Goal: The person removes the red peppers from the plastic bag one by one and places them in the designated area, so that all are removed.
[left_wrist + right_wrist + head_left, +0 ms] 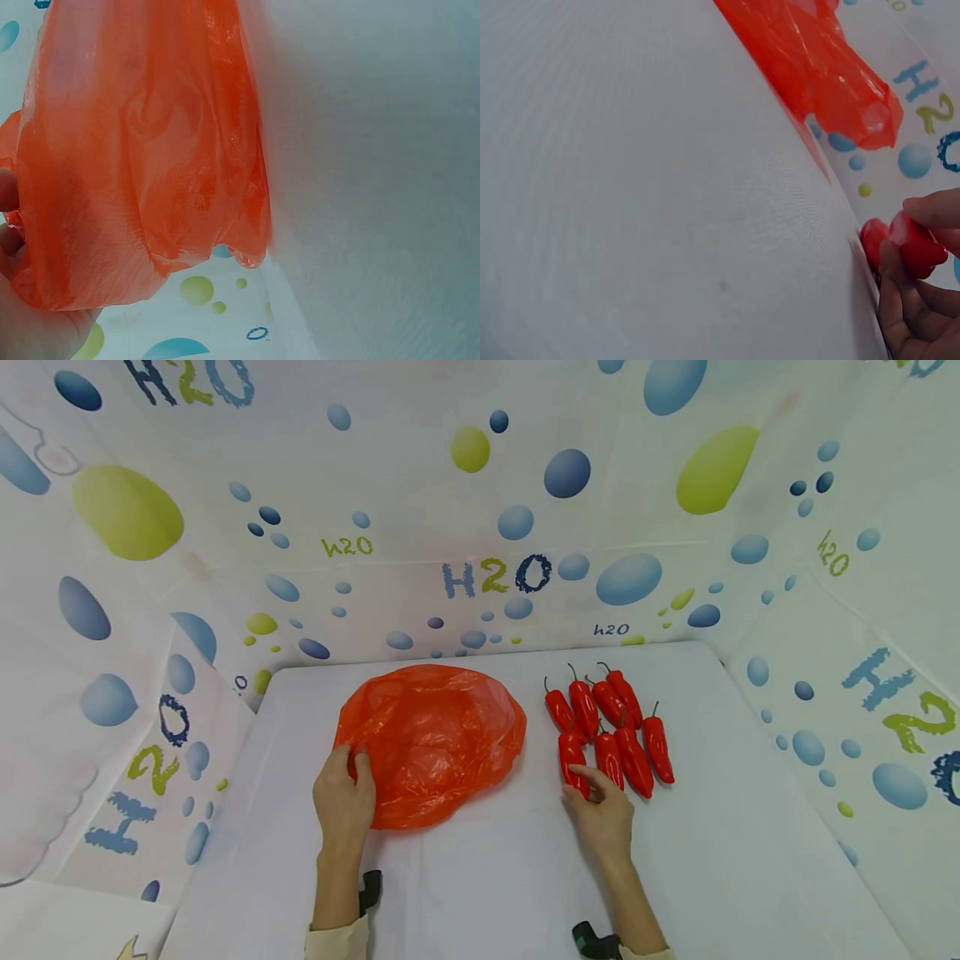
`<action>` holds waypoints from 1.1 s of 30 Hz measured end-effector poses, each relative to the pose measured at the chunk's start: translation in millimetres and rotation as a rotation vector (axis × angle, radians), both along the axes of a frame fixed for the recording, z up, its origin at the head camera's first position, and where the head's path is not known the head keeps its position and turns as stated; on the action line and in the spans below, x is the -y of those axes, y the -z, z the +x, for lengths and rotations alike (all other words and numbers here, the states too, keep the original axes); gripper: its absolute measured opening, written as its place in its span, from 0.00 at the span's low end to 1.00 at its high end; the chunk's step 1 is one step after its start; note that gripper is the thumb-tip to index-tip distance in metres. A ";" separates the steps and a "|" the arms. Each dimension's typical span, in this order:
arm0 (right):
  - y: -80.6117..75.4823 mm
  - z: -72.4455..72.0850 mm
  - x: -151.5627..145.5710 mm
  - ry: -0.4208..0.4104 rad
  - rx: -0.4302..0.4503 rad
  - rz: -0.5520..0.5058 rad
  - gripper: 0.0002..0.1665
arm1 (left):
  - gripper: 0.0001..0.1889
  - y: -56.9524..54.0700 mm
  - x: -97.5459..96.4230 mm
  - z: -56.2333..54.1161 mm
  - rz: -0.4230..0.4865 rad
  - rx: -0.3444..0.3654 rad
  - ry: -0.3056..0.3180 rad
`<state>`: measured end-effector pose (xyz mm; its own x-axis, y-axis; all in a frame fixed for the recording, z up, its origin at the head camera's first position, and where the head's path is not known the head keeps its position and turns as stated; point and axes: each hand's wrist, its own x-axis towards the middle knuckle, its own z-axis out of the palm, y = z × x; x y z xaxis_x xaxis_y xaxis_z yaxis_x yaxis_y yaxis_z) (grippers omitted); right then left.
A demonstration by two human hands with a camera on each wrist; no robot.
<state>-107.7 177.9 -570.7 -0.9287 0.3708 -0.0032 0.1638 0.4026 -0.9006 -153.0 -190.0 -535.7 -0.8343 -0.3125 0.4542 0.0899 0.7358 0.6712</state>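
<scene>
An orange-red plastic bag [435, 735] lies spread with its mouth facing up on the white table. My left hand [345, 789] grips its near left rim; in the left wrist view the bag [142, 165] hangs over the fingers and partly hides them. My right hand [603, 814] pinches the lower end of a red chili pepper [572, 752], the front left one of a group. Thumb and fingertips press on the pepper [915, 244] in the right wrist view. Several other glossy red peppers [633, 760] with dark curved stems lie in two rough rows behind and beside it.
The white table [480, 893] is enclosed at the back and sides by sheets [420, 527] printed with blue and green drops and "H2O" lettering. A dark wrist device [596, 941] sits by the right wrist, another [371, 891] by the left.
</scene>
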 end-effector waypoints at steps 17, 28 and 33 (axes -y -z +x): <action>7.4 10.0 -11.7 0.043 0.010 0.053 0.19 | 0.13 -2.2 -1.6 2.5 0.005 0.018 -0.001; 11.2 12.7 -16.9 0.055 -0.007 0.153 0.20 | 0.12 -2.8 -1.5 2.9 -0.003 0.017 -0.003; 10.2 13.2 -18.5 0.050 -0.021 0.201 0.22 | 0.12 -2.7 -1.5 2.6 -0.002 0.012 -0.003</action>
<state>-94.5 196.3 -580.9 -0.9083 0.4073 0.0951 0.1697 0.5667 -0.8062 -150.4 -188.4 -533.0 -0.8390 -0.3136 0.4447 0.0798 0.7375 0.6706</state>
